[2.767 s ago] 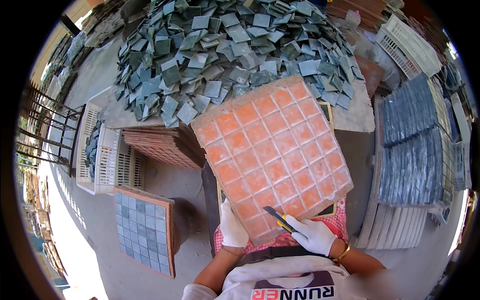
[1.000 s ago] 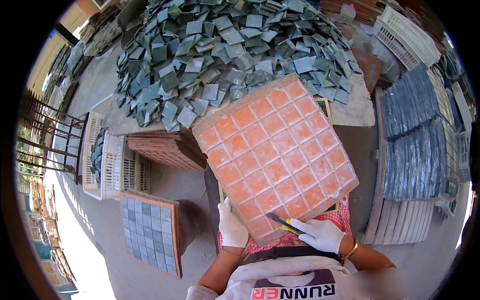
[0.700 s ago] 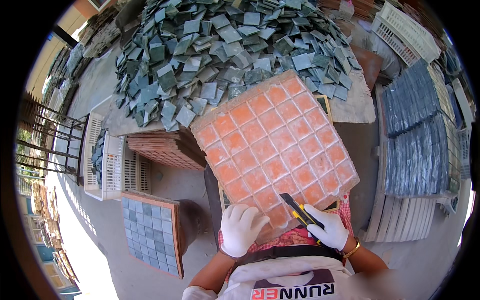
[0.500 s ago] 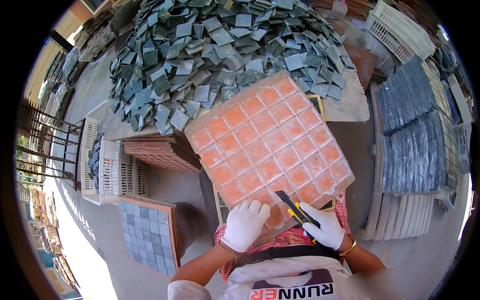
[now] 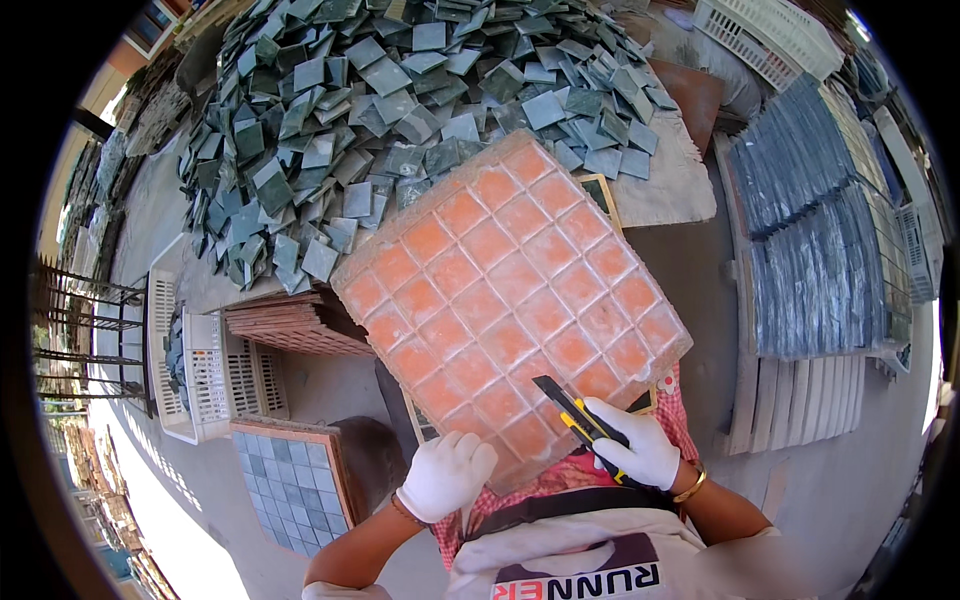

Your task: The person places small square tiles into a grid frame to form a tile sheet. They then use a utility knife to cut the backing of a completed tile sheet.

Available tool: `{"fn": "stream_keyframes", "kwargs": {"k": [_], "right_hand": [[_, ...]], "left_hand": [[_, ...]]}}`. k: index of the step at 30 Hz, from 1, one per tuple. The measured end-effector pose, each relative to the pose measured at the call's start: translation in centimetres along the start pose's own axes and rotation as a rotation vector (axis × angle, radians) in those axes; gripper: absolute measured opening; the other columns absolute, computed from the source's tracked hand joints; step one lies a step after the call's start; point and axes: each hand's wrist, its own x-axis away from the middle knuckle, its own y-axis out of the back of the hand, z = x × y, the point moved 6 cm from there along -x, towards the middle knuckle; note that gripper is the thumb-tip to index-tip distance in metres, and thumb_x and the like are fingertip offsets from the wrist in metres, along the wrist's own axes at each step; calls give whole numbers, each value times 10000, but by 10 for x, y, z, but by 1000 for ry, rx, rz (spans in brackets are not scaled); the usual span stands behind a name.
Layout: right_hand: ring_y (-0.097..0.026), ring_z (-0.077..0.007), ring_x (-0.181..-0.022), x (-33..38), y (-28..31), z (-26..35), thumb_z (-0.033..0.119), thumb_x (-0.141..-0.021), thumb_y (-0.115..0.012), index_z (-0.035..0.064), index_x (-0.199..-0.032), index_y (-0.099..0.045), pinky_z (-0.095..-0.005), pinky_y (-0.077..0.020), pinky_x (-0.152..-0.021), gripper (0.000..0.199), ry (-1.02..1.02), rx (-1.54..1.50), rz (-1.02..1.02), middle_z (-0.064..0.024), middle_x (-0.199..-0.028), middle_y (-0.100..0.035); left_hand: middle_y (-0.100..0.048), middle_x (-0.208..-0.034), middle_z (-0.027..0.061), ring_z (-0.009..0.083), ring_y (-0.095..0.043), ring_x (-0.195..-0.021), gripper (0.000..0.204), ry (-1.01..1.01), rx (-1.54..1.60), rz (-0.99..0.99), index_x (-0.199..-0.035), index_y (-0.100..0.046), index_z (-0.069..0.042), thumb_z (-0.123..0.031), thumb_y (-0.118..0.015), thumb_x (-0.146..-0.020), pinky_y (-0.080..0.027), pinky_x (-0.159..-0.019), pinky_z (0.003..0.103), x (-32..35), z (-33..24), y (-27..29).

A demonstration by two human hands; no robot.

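Observation:
An orange square mosaic sheet [image 5: 510, 300] made of several small tiles lies tilted in front of me. My left hand [image 5: 445, 475], in a white glove, rests flat on its near corner with the fingers together. In a white glove too, my right hand [image 5: 630, 445] grips a yellow and black utility knife [image 5: 570, 405]. The blade end of the knife lies over the sheet's near edge.
A big heap of loose blue-green tiles [image 5: 400, 110] fills the far side. Stacked blue tile sheets [image 5: 820, 240] lie at right. White plastic crates [image 5: 205, 365] stand at left, beside a brown stack of trays [image 5: 295, 325]. A framed blue tile sheet [image 5: 290, 480] sits lower left.
My left hand has let go of the sheet's near edge and now lies flat on its near corner. My right hand has shifted the knife slightly over the sheet's edge.

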Motion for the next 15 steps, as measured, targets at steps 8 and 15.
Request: {"fn": "stream_keyframes", "kwargs": {"k": [8, 15], "right_hand": [[-651, -114, -650, 6, 24, 14, 42, -886, -567, 41, -1402, -403, -256, -521, -622, 541, -3, -33, -146, -73, -836, -657], [-676, -162, -746, 24, 89, 11, 31, -855, -562, 28, -1361, -454, -276, -525, -683, 518, 47, 138, -521, -147, -950, -674]], "left_hand": [[-558, -805, 154, 371, -541, -753, 59, 755, 61, -286, -851, -552, -16, -71, -557, -872, -448, -666, 446, 99, 86, 22], [-452, -1333, 190, 384, -460, -1184, 613, 870, -25, 42, -1350, -430, -67, -21, -609, -766, -391, -992, 445, 119, 110, -44]]}}
